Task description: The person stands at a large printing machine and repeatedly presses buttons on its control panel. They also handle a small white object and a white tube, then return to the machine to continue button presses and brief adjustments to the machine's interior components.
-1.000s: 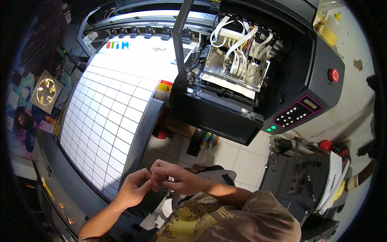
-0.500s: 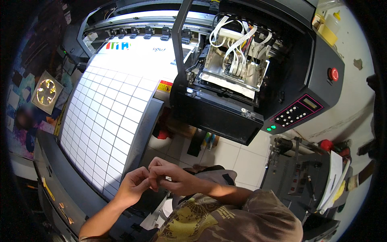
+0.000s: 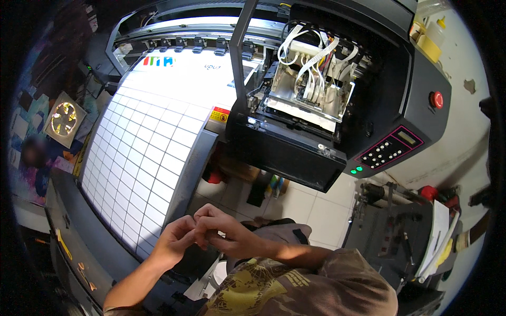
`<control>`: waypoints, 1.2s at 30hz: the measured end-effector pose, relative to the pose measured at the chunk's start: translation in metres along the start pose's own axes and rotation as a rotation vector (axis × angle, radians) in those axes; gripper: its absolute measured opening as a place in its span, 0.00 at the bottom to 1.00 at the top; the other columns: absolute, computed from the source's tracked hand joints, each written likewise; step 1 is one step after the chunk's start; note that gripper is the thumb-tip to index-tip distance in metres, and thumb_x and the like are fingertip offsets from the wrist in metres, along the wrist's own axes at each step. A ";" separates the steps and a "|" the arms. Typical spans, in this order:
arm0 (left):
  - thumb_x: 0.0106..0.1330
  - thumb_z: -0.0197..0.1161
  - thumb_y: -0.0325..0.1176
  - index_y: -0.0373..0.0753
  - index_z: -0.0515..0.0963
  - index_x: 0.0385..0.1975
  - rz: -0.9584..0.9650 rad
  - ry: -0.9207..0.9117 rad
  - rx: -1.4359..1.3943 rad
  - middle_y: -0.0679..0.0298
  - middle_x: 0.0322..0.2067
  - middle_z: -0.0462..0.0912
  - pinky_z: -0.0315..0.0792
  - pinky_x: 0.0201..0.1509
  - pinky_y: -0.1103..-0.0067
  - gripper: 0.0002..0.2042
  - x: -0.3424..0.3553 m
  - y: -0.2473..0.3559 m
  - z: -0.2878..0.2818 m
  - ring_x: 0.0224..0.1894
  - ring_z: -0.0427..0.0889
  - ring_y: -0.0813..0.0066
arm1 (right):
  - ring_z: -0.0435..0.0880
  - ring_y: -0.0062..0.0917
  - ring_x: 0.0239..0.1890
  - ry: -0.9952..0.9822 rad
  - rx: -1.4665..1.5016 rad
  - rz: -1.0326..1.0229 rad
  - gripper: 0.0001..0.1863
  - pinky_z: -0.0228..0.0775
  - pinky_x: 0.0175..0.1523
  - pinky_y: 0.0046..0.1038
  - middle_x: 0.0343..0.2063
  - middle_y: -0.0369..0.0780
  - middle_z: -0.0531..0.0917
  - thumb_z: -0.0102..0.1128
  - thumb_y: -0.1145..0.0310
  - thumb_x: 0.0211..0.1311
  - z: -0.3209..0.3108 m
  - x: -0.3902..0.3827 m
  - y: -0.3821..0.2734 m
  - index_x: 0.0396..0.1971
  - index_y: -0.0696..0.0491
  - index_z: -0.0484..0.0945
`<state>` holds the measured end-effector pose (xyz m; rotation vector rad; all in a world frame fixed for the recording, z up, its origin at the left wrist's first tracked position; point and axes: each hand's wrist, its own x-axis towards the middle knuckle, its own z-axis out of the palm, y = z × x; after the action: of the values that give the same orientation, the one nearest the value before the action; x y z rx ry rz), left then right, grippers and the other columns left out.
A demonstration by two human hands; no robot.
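Observation:
My left hand (image 3: 175,243) and my right hand (image 3: 227,233) meet in front of me, just past the near right corner of a large-format printer. Both are closed, their bent fingertips pressed together. Anything pinched between them is hidden by the fingers. Nearest to the hands lies a white printed sheet (image 3: 142,152) with a dark grid of lines, spread over the printer's sloping front. Colourful blocks of print show at its far end, under a row of black clamps (image 3: 197,45).
Right of the sheet, the printer's dark cover (image 3: 292,158) hangs before an exposed carriage (image 3: 316,97) with white ribbon cables. A control panel (image 3: 390,150) and a red stop button (image 3: 436,99) are farther right. Yellow-handled cutter (image 3: 64,245) and scissors (image 3: 84,275) lie lower left.
The surroundings have shifted slightly to the right in view as my head moved. My hands stay joined in nearly the same place, with the right fingers only slightly altered.

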<state>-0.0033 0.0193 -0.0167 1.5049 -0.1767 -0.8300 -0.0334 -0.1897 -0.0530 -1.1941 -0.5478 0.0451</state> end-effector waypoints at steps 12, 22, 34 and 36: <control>0.81 0.60 0.37 0.36 0.74 0.39 0.025 -0.061 0.019 0.63 0.34 0.86 0.77 0.49 0.78 0.11 0.000 0.005 0.001 0.39 0.84 0.78 | 0.68 0.26 0.51 -0.016 0.029 0.081 0.09 0.70 0.51 0.26 0.41 0.38 0.68 0.53 0.85 0.69 0.000 -0.006 -0.007 0.35 0.55 0.79; 0.75 0.66 0.35 0.35 0.80 0.37 0.165 -0.005 0.471 0.64 0.31 0.87 0.76 0.41 0.78 0.09 -0.001 0.010 -0.003 0.35 0.83 0.81 | 0.67 0.26 0.51 -0.066 0.047 0.206 0.10 0.64 0.56 0.26 0.41 0.37 0.70 0.48 0.86 0.61 -0.008 -0.010 0.009 0.32 0.54 0.76; 0.69 0.66 0.29 0.36 0.80 0.36 0.212 0.027 0.512 0.66 0.26 0.83 0.73 0.35 0.78 0.04 0.001 0.012 -0.004 0.31 0.79 0.83 | 0.69 0.23 0.48 -0.091 0.013 0.176 0.08 0.66 0.51 0.25 0.44 0.38 0.67 0.48 0.85 0.66 -0.007 -0.005 0.008 0.36 0.56 0.75; 0.67 0.65 0.28 0.36 0.79 0.36 0.227 0.034 0.508 0.65 0.26 0.82 0.73 0.35 0.78 0.03 0.001 0.011 -0.003 0.30 0.79 0.82 | 0.69 0.25 0.50 -0.081 0.056 0.225 0.11 0.64 0.57 0.27 0.44 0.38 0.69 0.48 0.87 0.63 -0.006 -0.005 0.006 0.35 0.55 0.75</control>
<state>0.0032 0.0192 -0.0073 1.9270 -0.5547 -0.5988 -0.0335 -0.1942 -0.0615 -1.1990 -0.4773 0.2998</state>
